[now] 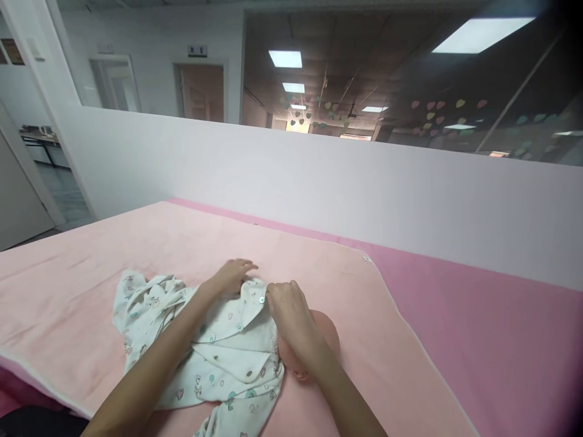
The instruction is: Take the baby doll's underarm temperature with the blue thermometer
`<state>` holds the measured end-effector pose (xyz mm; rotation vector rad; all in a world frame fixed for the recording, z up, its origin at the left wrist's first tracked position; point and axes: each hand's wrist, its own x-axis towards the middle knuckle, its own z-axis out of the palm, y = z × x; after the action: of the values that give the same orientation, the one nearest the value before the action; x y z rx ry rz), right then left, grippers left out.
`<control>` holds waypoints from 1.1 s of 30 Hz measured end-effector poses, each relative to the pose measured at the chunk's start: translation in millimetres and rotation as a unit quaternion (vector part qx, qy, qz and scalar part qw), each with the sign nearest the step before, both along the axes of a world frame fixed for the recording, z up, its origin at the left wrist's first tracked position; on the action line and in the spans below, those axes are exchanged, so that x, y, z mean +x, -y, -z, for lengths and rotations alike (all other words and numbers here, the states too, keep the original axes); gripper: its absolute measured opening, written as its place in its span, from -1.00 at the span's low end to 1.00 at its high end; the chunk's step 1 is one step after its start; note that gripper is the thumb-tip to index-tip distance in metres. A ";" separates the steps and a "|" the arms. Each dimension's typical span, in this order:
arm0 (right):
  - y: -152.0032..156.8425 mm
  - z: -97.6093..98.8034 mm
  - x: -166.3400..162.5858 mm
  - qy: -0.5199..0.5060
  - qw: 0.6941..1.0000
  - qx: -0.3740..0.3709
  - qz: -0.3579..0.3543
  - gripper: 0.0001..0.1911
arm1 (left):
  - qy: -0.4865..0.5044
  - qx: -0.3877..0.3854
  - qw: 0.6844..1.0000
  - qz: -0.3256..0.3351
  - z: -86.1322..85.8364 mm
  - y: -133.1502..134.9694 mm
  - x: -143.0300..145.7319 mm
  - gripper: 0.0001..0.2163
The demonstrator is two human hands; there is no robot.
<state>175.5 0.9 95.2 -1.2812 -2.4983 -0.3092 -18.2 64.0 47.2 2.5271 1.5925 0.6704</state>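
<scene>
1. Out on the pale pink blanket (396, 370) lay the doll (328, 332), bald head toward the right, one ear on the near side, much of the head hidden behind the person's right wrist.

2. Busy spot, that collar (255, 287)! The right hand (288, 303) was curled tight there, its grip closed on the edge of the printed outfit (180, 379).

3. And the left hand (231, 276)? Over at the far shoulder, touching the cloth, fingers loosely stretched. Its thumb was hidden, so I couldn't tell whether that grip had any fabric pinched.

4. Down the front, the buttons (240, 328) showed plainly along the far edge, and at the top that edge stood apart from the near one.

5. For containers, the nearest thing was the outfit itself: the head poked out at the neck, and the body, presumably, was inside, out of my sight. The near sleeve (241, 416) trailed toward the person; the far one I couldn't make out. The legs of the outfit lay bunched at the left.

6. Trouble spots, as I judged it: a hard tug at the collar could have rolled the doll or strained a button; a small arm could have snagged in a twisted sleeve; mismatched edges could have left the front crooked.
</scene>
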 end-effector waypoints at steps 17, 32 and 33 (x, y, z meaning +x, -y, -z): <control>5.1 25.8 -26.0 0.103 0.994 0.016 0.013 -0.77 | 0.075 0.096 0.992 -0.019 19.0 13.3 14.8 -0.71; 8.0 10.3 -2.5 0.112 0.977 -0.058 -0.170 -0.77 | 0.099 -0.119 0.985 -0.077 23.4 -6.7 4.6 -0.55; 9.8 11.7 -3.7 0.126 0.976 -0.050 -0.169 -0.79 | 0.088 -0.123 0.985 -0.081 23.4 -6.6 5.5 -0.56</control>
<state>171.8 -8.9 83.5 -0.8712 -2.9211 -0.2816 -12.7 70.6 23.8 2.1221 1.7126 0.6468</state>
